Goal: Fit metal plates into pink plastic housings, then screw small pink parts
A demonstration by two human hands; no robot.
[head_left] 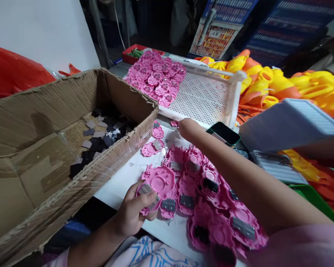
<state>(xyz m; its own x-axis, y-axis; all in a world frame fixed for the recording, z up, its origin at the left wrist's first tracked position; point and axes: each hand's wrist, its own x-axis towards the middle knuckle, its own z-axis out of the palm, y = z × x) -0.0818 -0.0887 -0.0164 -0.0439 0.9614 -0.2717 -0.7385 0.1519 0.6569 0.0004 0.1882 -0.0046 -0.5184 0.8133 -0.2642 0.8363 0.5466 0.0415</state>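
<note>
My left hand (132, 213) grips a pink plastic shell (163, 180) by its lower left side, the thumb lying across a grey rectangular plate (146, 189) on it. Across the work surface my right arm stretches forward, ending in my right hand (186, 127), whose fingers are hidden from this angle. Just left of that hand is a small pink part (174, 123). Many similar pink shells (187, 200) lie beside my left hand, with grey or black plates on them. Two more shells (152, 147) rest near the cardboard box.
The cardboard box (122, 148) at left holds dark and grey square pieces (100, 139). Behind, a white perforated tray (203, 92) carries pink patterned parts (158, 79). A phone (224, 132), a grey bin (292, 126) and yellow-orange parts (281, 83) stand at right.
</note>
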